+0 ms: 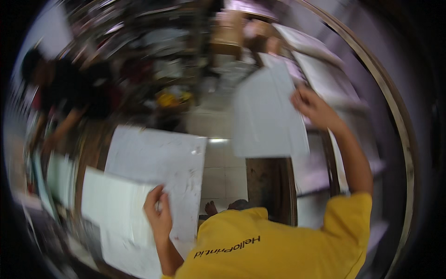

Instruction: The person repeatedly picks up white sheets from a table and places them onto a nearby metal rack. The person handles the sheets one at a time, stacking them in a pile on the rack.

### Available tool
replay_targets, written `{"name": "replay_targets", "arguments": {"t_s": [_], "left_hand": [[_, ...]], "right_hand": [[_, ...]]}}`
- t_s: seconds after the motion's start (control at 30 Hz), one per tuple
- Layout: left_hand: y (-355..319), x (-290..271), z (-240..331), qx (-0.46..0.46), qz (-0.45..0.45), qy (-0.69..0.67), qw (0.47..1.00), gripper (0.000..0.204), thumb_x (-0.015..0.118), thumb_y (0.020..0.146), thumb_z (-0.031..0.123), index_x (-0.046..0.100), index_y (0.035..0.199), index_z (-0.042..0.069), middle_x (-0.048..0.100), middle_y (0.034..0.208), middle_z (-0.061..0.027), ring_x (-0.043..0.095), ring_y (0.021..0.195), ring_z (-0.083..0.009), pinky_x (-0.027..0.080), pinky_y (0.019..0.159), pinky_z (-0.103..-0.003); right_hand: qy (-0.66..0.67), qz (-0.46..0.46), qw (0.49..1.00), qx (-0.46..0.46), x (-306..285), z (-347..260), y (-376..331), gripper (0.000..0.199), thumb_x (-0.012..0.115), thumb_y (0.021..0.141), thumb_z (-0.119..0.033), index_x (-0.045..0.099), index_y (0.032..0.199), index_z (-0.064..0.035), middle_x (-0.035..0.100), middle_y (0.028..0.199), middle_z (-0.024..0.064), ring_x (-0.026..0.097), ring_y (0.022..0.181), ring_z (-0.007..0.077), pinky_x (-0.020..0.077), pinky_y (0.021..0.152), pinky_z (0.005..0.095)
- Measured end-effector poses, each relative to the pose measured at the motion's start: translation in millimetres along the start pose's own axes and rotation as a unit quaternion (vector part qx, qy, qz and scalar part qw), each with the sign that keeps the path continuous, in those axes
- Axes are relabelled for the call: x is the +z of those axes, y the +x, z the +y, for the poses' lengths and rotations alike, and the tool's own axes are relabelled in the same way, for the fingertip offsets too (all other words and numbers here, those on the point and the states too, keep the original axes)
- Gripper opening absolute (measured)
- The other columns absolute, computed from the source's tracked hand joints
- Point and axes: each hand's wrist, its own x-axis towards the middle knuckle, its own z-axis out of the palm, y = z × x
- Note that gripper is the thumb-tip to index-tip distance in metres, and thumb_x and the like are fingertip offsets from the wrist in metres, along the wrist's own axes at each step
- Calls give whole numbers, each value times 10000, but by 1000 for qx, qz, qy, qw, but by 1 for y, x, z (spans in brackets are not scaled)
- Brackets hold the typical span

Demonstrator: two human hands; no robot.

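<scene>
My right hand (312, 108) is raised at the right with its fingers closed on the edge of a large pale sheet (267, 114). That sheet hangs over the gap between the two work surfaces; whether it is single or doubled I cannot tell. At the lower left, my left hand (158, 213) is loosely curled, thumb and fingers apart, beside the right edge of a stack of white paper (114, 197). Nothing shows in its grasp. Under the stack lies a bigger white board (179, 160) with scuffs and dark marks.
Across the table at the left, a person in dark clothes (65, 88) bends over pale sheets (60, 179). More white stacks (320, 74) line the right wall. Cardboard boxes (227, 35) stand at the back, with a yellow item (169, 98) near cluttered shelves. Tiled floor (218, 174) shows between the tables.
</scene>
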Motion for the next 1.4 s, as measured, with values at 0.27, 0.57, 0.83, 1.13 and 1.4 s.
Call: {"name": "replay_targets", "arguments": {"t_s": [0.27, 0.57, 0.83, 1.13, 1.4], "left_hand": [[16, 15, -22, -140, -54, -72, 986, 282, 560, 974, 174, 632, 1144, -40, 591, 852, -44, 481, 735, -88, 390, 629, -223], [53, 65, -15, -85, -174, -87, 977, 279, 562, 981, 191, 637, 1148, -20, 593, 855, -36, 508, 757, -93, 398, 639, -232], [61, 88, -10, -62, -231, -93, 967, 272, 587, 978, 193, 633, 1107, -41, 577, 822, -28, 481, 725, -91, 397, 668, -246], [58, 78, -14, -58, -203, -76, 975, 265, 580, 983, 190, 637, 1094, -44, 578, 800, -33, 490, 722, -98, 407, 672, -252], [53, 41, -16, -77, -139, -35, 987, 179, 596, 900, 33, 666, 1041, -52, 662, 872, -122, 573, 742, -171, 471, 711, -288]], "right_hand": [[93, 375, 893, 233, -132, 79, -120, 157, 595, 922, -199, 619, 1056, -122, 538, 839, -72, 466, 695, 23, 372, 579, 190], [83, 502, 756, 411, -114, 123, -283, 120, 657, 906, -168, 580, 981, -116, 533, 733, -58, 492, 571, 31, 389, 466, 187], [60, 445, 761, 468, -82, 113, -320, 192, 672, 869, -164, 580, 979, -37, 600, 764, 35, 574, 582, 118, 481, 493, 253], [35, 447, 751, 485, -75, 132, -342, 247, 687, 853, -162, 578, 999, 5, 622, 778, 68, 601, 570, 138, 512, 484, 284], [-139, 323, 782, 515, -103, 181, -381, 404, 637, 884, -234, 588, 1198, 15, 661, 1112, 159, 624, 977, 287, 510, 844, 411]]}}
